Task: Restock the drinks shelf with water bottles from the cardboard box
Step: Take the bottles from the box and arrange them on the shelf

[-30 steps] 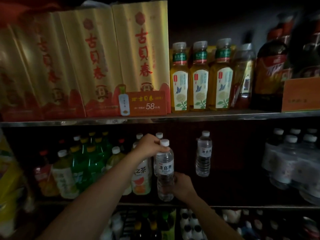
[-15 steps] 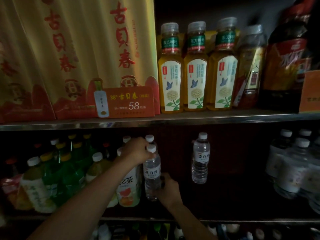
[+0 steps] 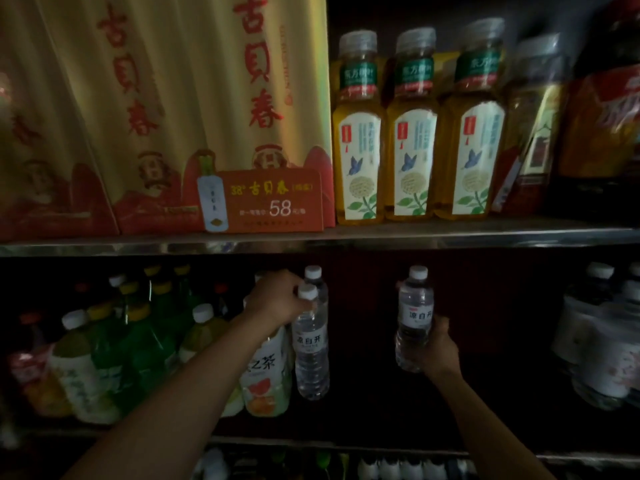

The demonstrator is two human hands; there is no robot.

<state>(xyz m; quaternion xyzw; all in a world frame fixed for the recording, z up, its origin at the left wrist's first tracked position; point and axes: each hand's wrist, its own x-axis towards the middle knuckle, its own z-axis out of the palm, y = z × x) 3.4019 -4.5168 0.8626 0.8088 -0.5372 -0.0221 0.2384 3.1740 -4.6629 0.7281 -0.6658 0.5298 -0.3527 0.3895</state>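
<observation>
Both forearms reach in from 6 o'clock. Left hand (image 3: 275, 299): fingers curled over the cap and neck of an upright water bottle (image 3: 310, 348) on the dark middle shelf (image 3: 346, 441), touching a tea bottle (image 3: 265, 379) at its 9 o'clock. Right hand (image 3: 438, 348): fingers wrapped round the lower body of a second water bottle (image 3: 414, 317), upright, at 3 o'clock from the first, well apart. Third capped bottle (image 3: 314, 277) just behind the first. Upper shelf at 12 o'clock: yellow tea bottles (image 3: 412, 133), gold boxes (image 3: 207, 98).

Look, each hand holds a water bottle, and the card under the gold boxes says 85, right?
Nearly. In the head view the left hand and right hand do each hold a water bottle, but the orange card says 58, not 85.
</observation>
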